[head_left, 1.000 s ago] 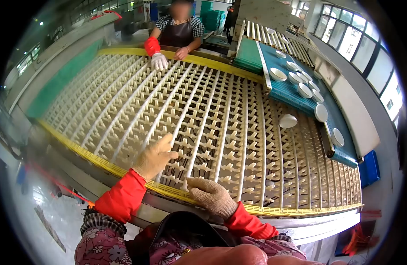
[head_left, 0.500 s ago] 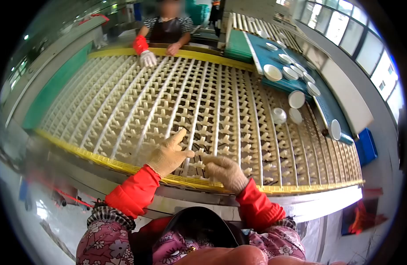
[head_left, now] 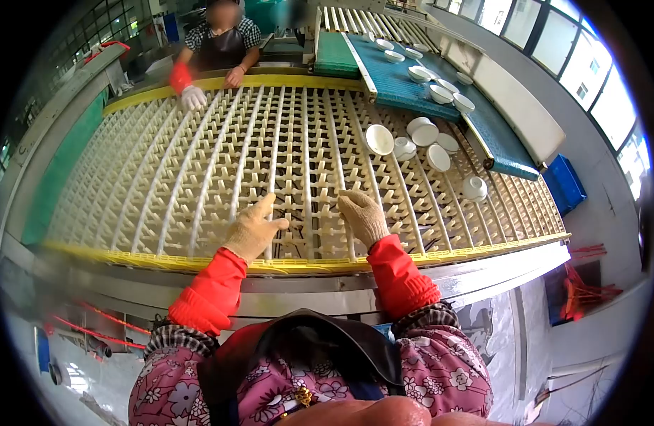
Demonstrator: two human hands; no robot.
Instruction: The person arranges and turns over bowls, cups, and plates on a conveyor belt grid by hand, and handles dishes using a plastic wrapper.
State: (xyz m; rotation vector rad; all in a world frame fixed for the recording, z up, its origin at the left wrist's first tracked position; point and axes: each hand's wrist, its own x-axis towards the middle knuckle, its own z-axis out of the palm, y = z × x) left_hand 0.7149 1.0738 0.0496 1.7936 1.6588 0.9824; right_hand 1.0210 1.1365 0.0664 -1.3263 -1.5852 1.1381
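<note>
My left hand (head_left: 253, 228), in a tan knit glove, hovers over the near part of the pegged conveyor (head_left: 220, 181). Its thumb and index finger are apart with nothing between them. My right hand (head_left: 362, 215), gloved alike, is at a pale lengthwise rail; its fingers bend slightly forward and hold nothing I can see. Beyond it on the pegs lie several white bowls: one tilted with its inside showing (head_left: 378, 139), a smaller bowl (head_left: 405, 148) beside it, an overturned bowl (head_left: 438, 157), and a single bowl (head_left: 474, 188) farther right.
A blue-green belt (head_left: 412, 92) at the right carries several white bowls (head_left: 441, 94). Across the conveyor a co-worker (head_left: 220, 50) has a white-gloved hand (head_left: 193, 98) on the pegs. Yellow edging (head_left: 305, 267) runs along my side. A blue crate (head_left: 564, 186) stands at the right.
My view has shifted. My right hand has moved away from my left, widening the gap. More bowls lie on the pegs below the belt's end, with one at its outer corner gone from there.
</note>
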